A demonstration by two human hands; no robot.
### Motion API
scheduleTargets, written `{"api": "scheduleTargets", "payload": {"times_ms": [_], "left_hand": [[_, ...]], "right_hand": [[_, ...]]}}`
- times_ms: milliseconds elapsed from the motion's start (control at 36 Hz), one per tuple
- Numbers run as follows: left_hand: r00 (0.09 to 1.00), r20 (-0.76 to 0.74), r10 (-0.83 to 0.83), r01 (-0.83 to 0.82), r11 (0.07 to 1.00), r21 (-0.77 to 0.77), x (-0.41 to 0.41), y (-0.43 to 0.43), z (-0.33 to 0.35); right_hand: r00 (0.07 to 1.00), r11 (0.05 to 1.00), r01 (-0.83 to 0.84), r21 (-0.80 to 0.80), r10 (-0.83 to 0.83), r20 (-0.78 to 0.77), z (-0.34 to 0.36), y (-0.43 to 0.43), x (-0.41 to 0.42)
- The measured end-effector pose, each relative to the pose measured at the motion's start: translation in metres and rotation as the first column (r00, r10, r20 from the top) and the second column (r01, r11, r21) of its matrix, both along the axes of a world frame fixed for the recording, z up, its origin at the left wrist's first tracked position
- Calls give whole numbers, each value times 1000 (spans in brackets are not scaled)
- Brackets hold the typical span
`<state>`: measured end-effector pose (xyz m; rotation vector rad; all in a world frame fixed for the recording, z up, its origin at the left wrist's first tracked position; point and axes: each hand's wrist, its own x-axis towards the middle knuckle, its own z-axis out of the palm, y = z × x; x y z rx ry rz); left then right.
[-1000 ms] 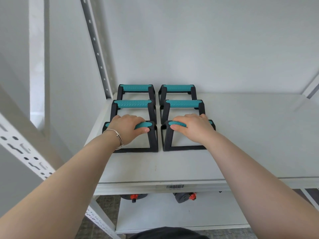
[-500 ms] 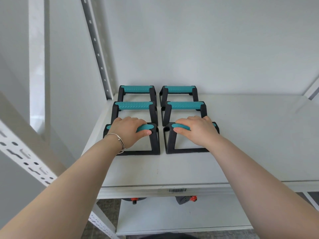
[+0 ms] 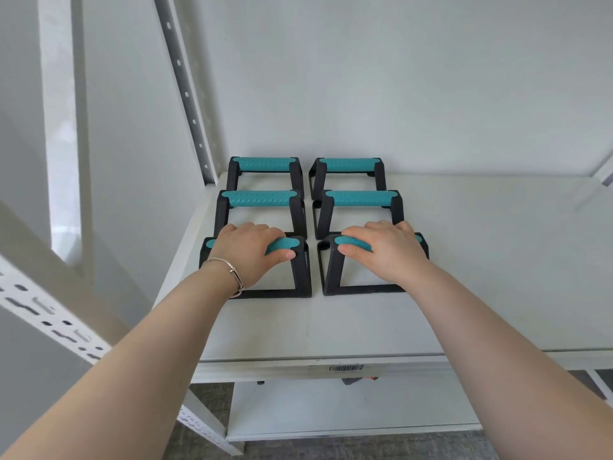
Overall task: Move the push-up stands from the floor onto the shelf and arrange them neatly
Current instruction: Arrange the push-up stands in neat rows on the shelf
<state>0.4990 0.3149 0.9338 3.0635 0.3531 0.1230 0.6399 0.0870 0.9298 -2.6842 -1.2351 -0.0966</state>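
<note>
A white shelf with a barcode label on its near edge carries six stands. The left hand and right hand each grip a near stand's teal bar. Four more stands sit behind, against the white wall.

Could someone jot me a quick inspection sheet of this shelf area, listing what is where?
Surface: white shelf, mostly bare on its right side.
Job's things: six push-up stands in two columns of three at the left rear; front left stand and front right stand stand upright on the shelf.
Clutter: dark items with orange parts partly hidden on the lower shelf.
Grippers: left hand wraps the front left teal grip; right hand wraps the front right one.
Cables: nothing seen.
Surroundings: white wall, perforated upright, barcode label on the shelf's front edge.
</note>
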Motion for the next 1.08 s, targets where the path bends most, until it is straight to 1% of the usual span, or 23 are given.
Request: {"api": "scheduleTargets", "payload": {"times_ms": [139, 278, 472, 889, 1083], "left_hand": [[999, -31, -11, 10, 1000, -14, 1, 2, 2], [1000, -21, -16, 16, 1000, -14, 2, 2, 2], [999, -50, -16, 14, 999, -38, 3, 3, 4], [1000, -15, -5, 5, 1000, -7, 3, 4, -3], [1000, -11, 9, -9, 999, 39, 4, 4, -6]], "right_hand": [[1000, 1000, 3, 2, -3, -3, 0, 1, 1], [1000, 1000, 12, -20, -12, -17, 0, 1, 3], [999, 1000, 2, -31, -4, -44, 3, 3, 4], [998, 999, 32, -26, -33, -61, 2, 2, 1], [999, 997, 45, -60, -46, -24, 2, 2, -2]]}}
